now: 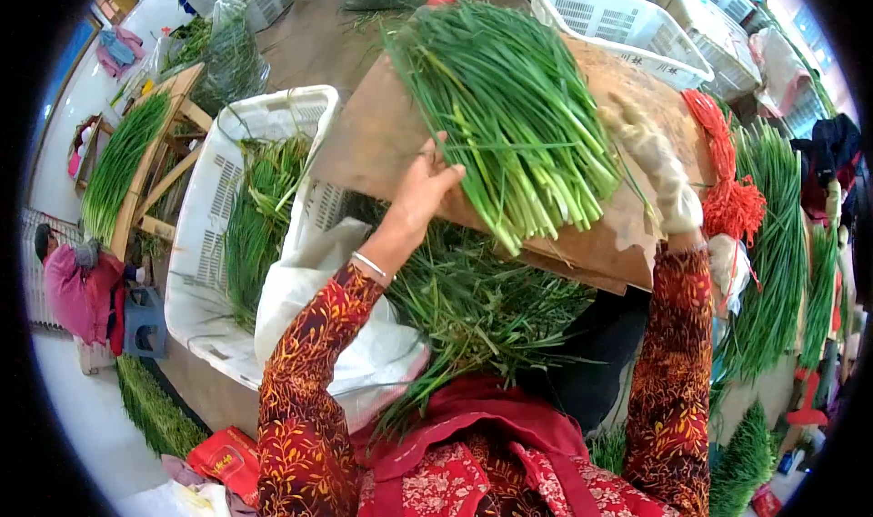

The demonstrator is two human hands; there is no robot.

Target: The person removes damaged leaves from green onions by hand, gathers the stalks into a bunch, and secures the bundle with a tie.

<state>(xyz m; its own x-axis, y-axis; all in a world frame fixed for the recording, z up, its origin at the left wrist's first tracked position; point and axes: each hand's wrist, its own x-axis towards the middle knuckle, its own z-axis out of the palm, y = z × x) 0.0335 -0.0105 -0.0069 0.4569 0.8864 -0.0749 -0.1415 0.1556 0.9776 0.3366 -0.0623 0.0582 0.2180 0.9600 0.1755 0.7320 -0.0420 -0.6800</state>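
We find the bundle of green stalks on the brown board counter, between the two hands. The bare left hand bends its fingers against the bundle's left edge; we cannot tell whether they pinch any stalks. The gloved right hand extends its fingers beside the right edge. We note long, flat, deep-green leaves, paling to whitish-green cut ends, loosely fanned.

The head camera looks forward and down past the apron, close above the left hand and right hand — the floor lies farther off — in a round, wide view whose edges seem to bend shapes.
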